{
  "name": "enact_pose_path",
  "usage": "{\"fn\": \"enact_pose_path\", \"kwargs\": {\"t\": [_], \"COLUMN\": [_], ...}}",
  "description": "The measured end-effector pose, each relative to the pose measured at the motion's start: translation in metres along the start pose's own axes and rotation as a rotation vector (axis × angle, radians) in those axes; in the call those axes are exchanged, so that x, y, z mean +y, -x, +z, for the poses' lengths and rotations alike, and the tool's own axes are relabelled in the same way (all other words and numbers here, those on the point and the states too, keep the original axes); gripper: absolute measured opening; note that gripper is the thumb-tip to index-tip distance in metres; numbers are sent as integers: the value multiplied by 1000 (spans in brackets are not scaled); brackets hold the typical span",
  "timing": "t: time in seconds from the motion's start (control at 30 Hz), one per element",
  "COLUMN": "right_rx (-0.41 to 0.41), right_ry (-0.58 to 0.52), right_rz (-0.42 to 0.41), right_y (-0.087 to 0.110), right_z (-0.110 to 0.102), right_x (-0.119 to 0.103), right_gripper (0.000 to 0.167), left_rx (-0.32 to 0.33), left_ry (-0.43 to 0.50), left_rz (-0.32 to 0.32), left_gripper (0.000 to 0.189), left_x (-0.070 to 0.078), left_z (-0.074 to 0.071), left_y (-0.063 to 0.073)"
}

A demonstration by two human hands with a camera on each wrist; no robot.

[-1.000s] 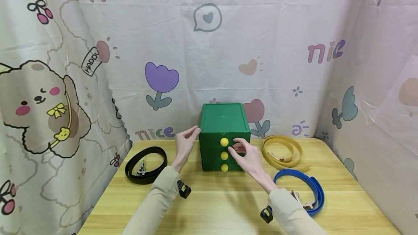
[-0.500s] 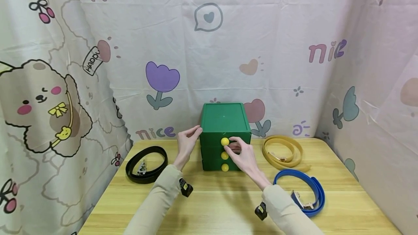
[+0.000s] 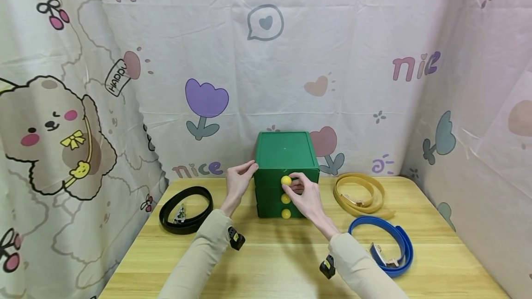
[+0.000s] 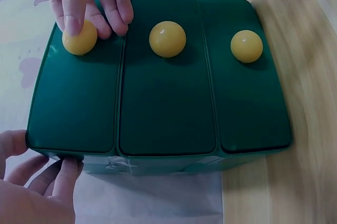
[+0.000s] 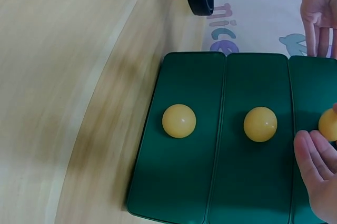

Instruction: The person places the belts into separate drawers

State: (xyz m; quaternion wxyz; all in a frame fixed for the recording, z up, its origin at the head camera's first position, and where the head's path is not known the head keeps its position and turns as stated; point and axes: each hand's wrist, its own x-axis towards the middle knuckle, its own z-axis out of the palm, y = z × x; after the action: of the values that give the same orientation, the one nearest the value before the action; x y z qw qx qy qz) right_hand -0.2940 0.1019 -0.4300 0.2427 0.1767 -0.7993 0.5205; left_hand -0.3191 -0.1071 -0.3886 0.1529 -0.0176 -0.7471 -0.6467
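A green drawer box [image 3: 287, 149] with three stacked drawers and round yellow knobs stands at the back of the table. My right hand [image 3: 306, 195] pinches the top knob [image 3: 286, 180] between thumb and finger, its other fingers beside the drawer front. The middle knob [image 4: 167, 39] and bottom knob [image 4: 246, 46] are untouched in the left wrist view. At the box's upper left front corner my left hand [image 3: 238, 180] grips the edge, with the thumb on one face and fingers [image 4: 66, 182] on the side. All drawers look closed.
A coiled black belt [image 3: 176, 230] lies left of the box. On the right are a coiled yellow belt [image 3: 378, 186] and, nearer, a coiled blue belt [image 3: 409, 253]. Patterned cloth [image 3: 266, 82] hangs behind and along both sides of the wooden table [image 3: 270, 262].
My right hand has moved left onto the top knob and closed its thumb and finger on it. The left hand stays at the box corner. The box has not visibly moved.
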Motion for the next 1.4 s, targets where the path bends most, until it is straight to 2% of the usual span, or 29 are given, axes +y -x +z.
{"fn": "enact_pose_path", "kwargs": {"t": [0.3, 0.67, 1.13, 1.4], "right_rx": [0, -22, -16, -1], "right_ry": [-24, -69, -102, -82], "right_rz": [12, 76, 94, 98], "right_y": [-1, -3, -3, -3], "right_z": [0, 0, 1, 3], "right_x": [0, -3, -4, -5], "right_gripper": [26, 24, 22, 24], "left_rx": [-22, -29, -38, -41], "left_ry": [-21, -20, -8, -19], "left_rz": [-15, -8, 6, 6], "left_gripper": [32, 31, 30, 30], "left_x": [1, 1, 1, 2], "left_z": [0, -2, -4, -5], "left_y": [-1, 0, -1, 0]}}
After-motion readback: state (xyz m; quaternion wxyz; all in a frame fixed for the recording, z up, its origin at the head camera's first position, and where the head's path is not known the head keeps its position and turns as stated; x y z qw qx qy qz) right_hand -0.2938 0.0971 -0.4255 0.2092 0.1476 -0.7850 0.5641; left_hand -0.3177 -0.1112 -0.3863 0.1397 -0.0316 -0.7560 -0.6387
